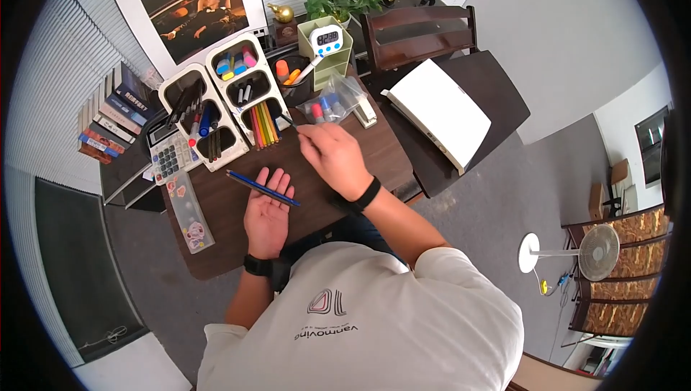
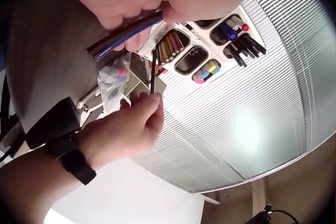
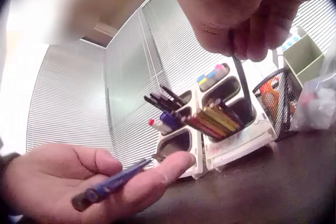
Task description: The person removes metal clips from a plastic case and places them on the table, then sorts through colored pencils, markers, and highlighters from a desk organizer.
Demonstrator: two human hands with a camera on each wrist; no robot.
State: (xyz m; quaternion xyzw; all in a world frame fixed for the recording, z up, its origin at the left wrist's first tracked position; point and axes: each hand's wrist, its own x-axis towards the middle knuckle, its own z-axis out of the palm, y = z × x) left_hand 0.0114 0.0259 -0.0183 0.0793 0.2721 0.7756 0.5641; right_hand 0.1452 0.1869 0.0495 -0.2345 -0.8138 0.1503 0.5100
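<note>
My left hand (image 1: pixel 266 219) lies palm up over the table, fingers extended, with blue and dark pencils (image 1: pixel 263 189) resting across them. Between thumb and fingers, my right hand (image 1: pixel 335 157) pinches a slim dark pencil (image 3: pixel 243 82). That pencil points down into the front compartment of a white desk organizer (image 3: pixel 241 144), beside several coloured pencils (image 3: pixel 216 120) standing there. In the left wrist view, the same dark pencil (image 2: pixel 153 71) slants toward that compartment.
A second white organizer (image 1: pixel 229 155) with pens stands to the left, near a calculator (image 1: pixel 171 157) and a pencil case (image 1: pixel 188 214). Right of the organizers are a mesh pen cup (image 3: pixel 274 103), a plastic bag of markers (image 1: pixel 338 99) and a stapler (image 1: pixel 365 111).
</note>
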